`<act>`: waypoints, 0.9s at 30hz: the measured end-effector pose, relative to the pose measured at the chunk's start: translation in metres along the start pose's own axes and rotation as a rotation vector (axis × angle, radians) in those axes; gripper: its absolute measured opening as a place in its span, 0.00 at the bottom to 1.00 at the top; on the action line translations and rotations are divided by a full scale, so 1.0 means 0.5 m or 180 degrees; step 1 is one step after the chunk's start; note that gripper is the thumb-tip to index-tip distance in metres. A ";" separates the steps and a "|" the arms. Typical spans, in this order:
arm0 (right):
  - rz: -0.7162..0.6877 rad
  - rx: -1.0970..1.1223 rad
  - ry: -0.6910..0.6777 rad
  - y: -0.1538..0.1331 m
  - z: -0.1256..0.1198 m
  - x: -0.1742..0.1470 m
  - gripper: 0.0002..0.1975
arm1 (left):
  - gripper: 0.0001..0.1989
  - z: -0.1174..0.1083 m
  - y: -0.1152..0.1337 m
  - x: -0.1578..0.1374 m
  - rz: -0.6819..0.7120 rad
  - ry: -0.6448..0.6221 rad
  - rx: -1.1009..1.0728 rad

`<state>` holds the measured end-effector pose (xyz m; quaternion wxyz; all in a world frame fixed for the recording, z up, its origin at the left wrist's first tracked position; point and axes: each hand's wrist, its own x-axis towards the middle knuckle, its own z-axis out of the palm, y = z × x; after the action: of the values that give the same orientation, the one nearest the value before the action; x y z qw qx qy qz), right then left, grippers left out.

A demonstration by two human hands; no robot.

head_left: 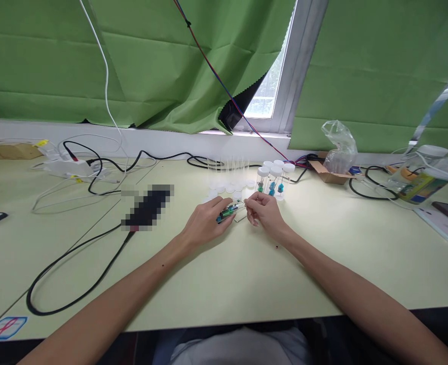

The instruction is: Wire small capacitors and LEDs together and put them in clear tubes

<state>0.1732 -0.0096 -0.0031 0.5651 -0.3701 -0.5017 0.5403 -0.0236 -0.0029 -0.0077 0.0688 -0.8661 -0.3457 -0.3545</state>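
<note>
Grips a clear tube point(230, 209) with green and blue pieces inside in the left hand point(206, 218), tilted, in front and to the left of the white-capped vials point(275, 172). Holds the right hand point(265, 210) at the tube's end, just in front of those vials, thumb and forefinger drawn narrowly together; cannot tell whether pinching anything between them. Has faint clear tubes point(229, 172) just left of the vials, a cardboard box point(332, 176) with a clear plastic bag point(340, 147) to their right, and a small red bit point(276, 247) on the table point(224, 284) in front of them.
</note>
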 end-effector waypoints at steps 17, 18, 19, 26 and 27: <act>-0.0007 0.0325 0.0004 0.005 0.001 0.002 0.19 | 0.11 -0.002 -0.001 0.005 -0.0171 0.0288 -0.0284; 0.0040 0.0397 0.0008 0.005 0.000 0.003 0.19 | 0.12 -0.002 -0.001 0.005 -0.0174 0.0306 -0.0289; 0.0086 0.0461 -0.0005 0.006 -0.001 0.004 0.19 | 0.12 -0.002 0.000 0.005 -0.0178 0.0311 -0.0290; 0.0431 0.0753 -0.0276 0.009 -0.003 0.005 0.23 | 0.11 -0.002 -0.001 0.002 -0.0192 0.0278 -0.0272; 0.0482 0.0778 -0.0333 0.009 -0.003 0.005 0.23 | 0.11 -0.002 -0.002 0.002 -0.0187 0.0278 -0.0274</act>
<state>0.1735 -0.0063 -0.0071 0.5367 -0.3067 -0.4316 0.6570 -0.0244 -0.0022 -0.0063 0.0361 -0.8414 -0.3521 -0.4084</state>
